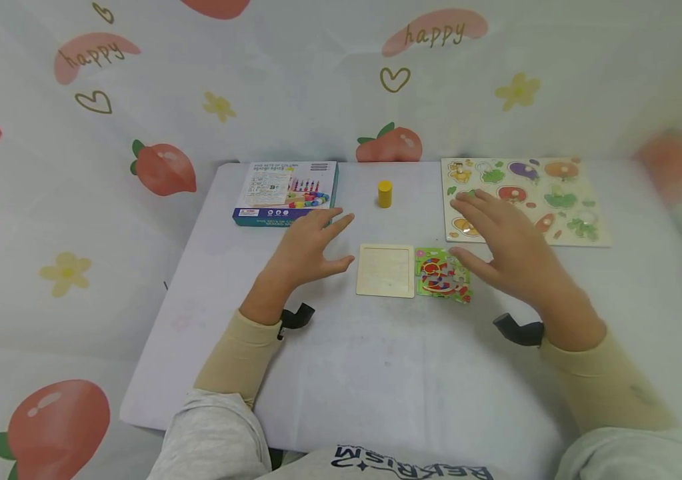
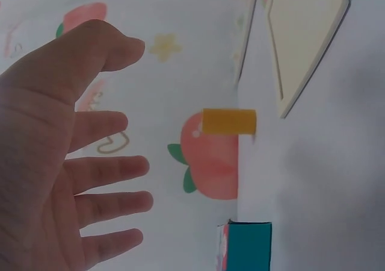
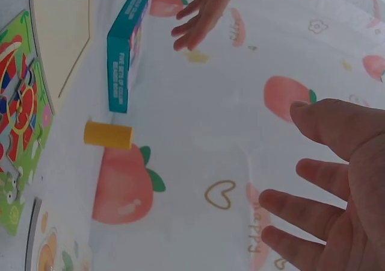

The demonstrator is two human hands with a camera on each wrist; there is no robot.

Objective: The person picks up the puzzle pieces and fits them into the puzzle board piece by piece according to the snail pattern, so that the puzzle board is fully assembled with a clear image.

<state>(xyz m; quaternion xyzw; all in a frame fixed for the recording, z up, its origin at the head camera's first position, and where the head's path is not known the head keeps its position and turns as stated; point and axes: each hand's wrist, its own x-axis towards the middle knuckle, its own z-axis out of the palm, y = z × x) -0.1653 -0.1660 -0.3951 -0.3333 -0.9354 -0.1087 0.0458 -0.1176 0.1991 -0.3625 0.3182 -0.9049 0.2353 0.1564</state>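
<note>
A person's light grey shirt with dark lettering (image 1: 311, 467) is nearest. Beyond, on the white table (image 1: 377, 393), one square, pale wooden tray with a raised rim (image 1: 385, 272) lies just left of one flat green jigsaw with red figures (image 1: 441, 275), its seams visible. Two hands, left (image 1: 305, 252) and right (image 1: 511, 257), hover empty, fingers spread wide. Behind: one upright yellow cylinder (image 1: 385, 195), one teal-sided box (image 1: 287, 193), one pale board of vegetable pictures (image 1: 540, 189).
</note>
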